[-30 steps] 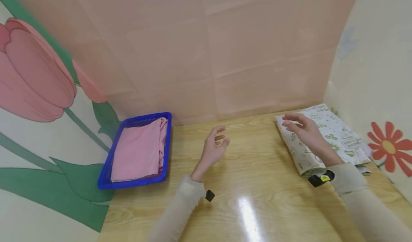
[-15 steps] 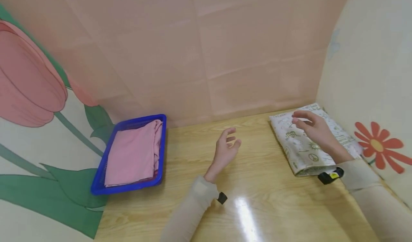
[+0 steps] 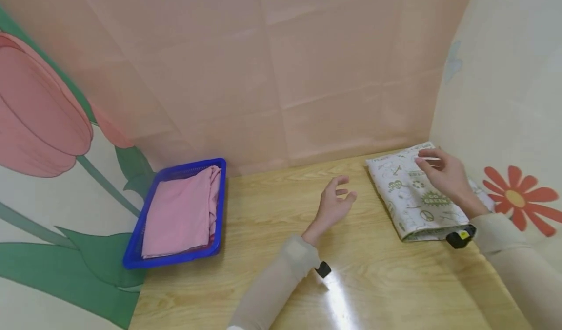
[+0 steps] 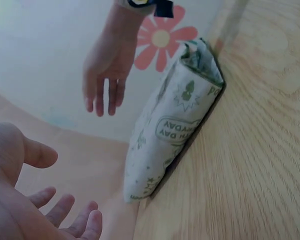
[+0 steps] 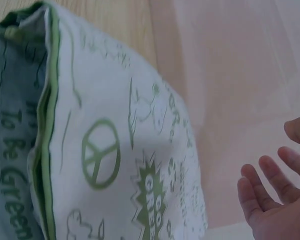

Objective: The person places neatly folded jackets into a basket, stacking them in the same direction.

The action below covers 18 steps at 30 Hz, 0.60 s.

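Note:
A white fabric bag [image 3: 406, 200] printed in green lies flat on the table at the right, its open, green-edged end toward me. My right hand [image 3: 448, 174] hovers over it with relaxed, slightly bent fingers and nothing in them. In the right wrist view, the bag's mouth shows a lining [image 5: 15, 150] with green lettering, and my right hand [image 5: 282, 200] is apart from the fabric. My left hand [image 3: 332, 205] is held above the table just left of the bag, empty. Its fingers are spread and loosely bent in the left wrist view, apart from the bag [image 4: 170, 125].
A blue plastic basket [image 3: 175, 260] with a folded pink cloth [image 3: 175, 215] in it stands at the left of the wooden table [image 3: 268, 217]. Behind is a pink sheet [image 3: 281, 76]. Painted walls close off both sides, with a red flower [image 3: 515, 198] near the bag.
My left hand has moved right, closer to the bag. My right hand has shifted right over the bag. The head view has turned a little to the right. Basket and bag stay in place.

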Each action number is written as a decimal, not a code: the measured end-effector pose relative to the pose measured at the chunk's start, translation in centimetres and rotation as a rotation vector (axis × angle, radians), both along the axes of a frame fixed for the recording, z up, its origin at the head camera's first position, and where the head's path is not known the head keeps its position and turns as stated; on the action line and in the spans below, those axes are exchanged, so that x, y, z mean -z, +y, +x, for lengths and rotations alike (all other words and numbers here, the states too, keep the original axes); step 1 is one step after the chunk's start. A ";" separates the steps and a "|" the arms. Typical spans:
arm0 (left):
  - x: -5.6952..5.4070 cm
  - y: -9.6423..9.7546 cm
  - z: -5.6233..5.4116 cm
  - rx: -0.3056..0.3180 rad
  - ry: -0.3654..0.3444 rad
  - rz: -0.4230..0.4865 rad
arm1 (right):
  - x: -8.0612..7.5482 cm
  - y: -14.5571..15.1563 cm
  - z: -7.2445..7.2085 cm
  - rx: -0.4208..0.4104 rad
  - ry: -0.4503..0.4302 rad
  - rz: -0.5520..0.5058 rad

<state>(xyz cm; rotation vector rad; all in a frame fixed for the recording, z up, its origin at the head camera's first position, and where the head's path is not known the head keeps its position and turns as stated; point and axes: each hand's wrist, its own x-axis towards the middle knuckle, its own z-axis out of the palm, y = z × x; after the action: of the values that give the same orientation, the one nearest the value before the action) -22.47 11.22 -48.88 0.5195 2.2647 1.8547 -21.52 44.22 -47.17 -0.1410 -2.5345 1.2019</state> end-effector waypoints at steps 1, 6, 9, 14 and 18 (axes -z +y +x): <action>0.0 0.4 0.1 0.004 0.001 -0.002 | 0.2 0.4 0.0 0.007 -0.002 0.007; 0.2 1.8 0.1 0.017 0.018 -0.018 | 1.3 1.9 -0.5 0.021 0.009 0.011; 0.5 2.7 -0.1 0.009 0.020 -0.022 | 2.0 2.9 -0.9 0.014 -0.004 0.020; 1.6 4.7 -0.3 -0.007 0.021 -0.005 | 2.7 5.0 -1.1 0.026 -0.087 0.069; 2.9 6.4 -0.1 -0.035 0.013 -0.041 | 3.3 6.2 -0.8 0.040 -0.148 0.090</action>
<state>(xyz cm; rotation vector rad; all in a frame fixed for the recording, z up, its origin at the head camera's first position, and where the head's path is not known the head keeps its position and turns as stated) -22.54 17.66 -51.80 0.4907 2.3293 1.8215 -22.27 50.40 -50.49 -0.2664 -2.6938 1.0979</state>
